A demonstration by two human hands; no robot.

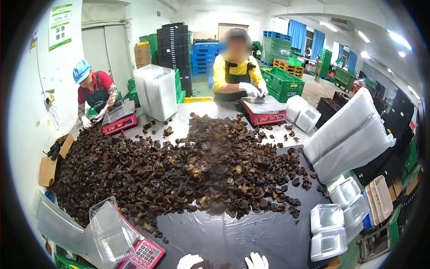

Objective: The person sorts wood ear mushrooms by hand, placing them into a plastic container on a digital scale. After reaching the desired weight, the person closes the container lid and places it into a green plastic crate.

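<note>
Both my hands wear white gloves and show at the bottom edge of the head view. My left hand (190, 262) is partly cut off, its fingers apart beside a few blurred dark pieces (205, 264). To the right of those pieces, my right hand (256, 261) has its fingers spread and holds nothing. A wide heap of dark brown, curled fungus-like pieces (179, 170) covers the middle of the table (197, 237). Left of my hands, a clear plastic tray (114, 244) rests on a red scale (145, 254) with a keypad.
Clear containers (328, 228) stand stacked at right, below large wrapped stacks (349, 134). Across the table, a person in yellow (220, 74) works at a red scale (268, 117); a person in a blue cap (96, 92) is at another (120, 124). Cardboard (48, 170) lies left.
</note>
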